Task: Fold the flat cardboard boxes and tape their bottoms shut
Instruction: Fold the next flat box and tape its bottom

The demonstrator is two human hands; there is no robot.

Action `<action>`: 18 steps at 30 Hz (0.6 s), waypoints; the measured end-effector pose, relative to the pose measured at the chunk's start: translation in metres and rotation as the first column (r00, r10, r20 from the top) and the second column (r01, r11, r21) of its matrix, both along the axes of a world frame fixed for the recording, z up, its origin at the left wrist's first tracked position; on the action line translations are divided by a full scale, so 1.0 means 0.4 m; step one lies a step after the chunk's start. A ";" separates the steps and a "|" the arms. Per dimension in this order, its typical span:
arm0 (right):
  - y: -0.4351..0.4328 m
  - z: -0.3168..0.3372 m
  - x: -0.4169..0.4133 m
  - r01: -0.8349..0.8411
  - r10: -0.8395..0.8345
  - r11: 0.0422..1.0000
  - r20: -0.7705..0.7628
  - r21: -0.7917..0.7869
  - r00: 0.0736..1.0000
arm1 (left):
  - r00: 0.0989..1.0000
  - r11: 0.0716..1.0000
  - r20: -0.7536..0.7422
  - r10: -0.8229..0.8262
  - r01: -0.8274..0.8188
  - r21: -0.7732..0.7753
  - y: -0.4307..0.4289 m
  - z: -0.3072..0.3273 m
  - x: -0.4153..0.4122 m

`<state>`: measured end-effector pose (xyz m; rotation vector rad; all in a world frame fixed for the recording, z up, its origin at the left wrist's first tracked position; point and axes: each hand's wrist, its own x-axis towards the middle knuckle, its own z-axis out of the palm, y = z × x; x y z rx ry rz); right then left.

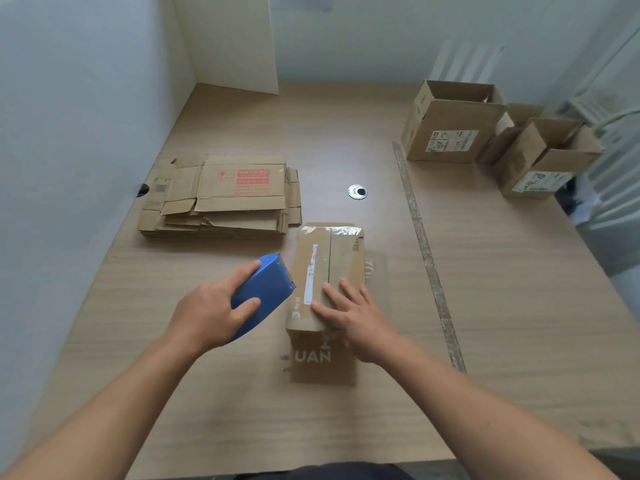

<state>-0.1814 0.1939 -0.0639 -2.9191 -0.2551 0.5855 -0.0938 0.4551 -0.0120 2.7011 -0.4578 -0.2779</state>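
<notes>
A small cardboard box (329, 258) stands on the table in front of me with its closed flaps facing up and clear tape across the far edge. My right hand (353, 313) presses flat on the near end of those flaps, fingers straight. My left hand (211, 310) grips a blue tape dispenser (263, 292), whose front end touches the box's left side. A stack of flat cardboard boxes (221, 199) lies at the table's far left.
Three folded boxes stand open at the far right: a large one (450, 126), a smaller one (543, 157) and a third (502, 140) between them. A round cable grommet (357, 191) sits mid-table. A tape strip (426, 251) runs along the wooden table (519, 306). Walls close the left and back.
</notes>
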 end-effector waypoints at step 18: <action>-0.019 -0.013 -0.027 -0.009 0.006 0.999 0.059 0.053 0.998 | 0.981 0.980 0.041 -0.189 0.192 -0.058 0.012 -0.012 0.016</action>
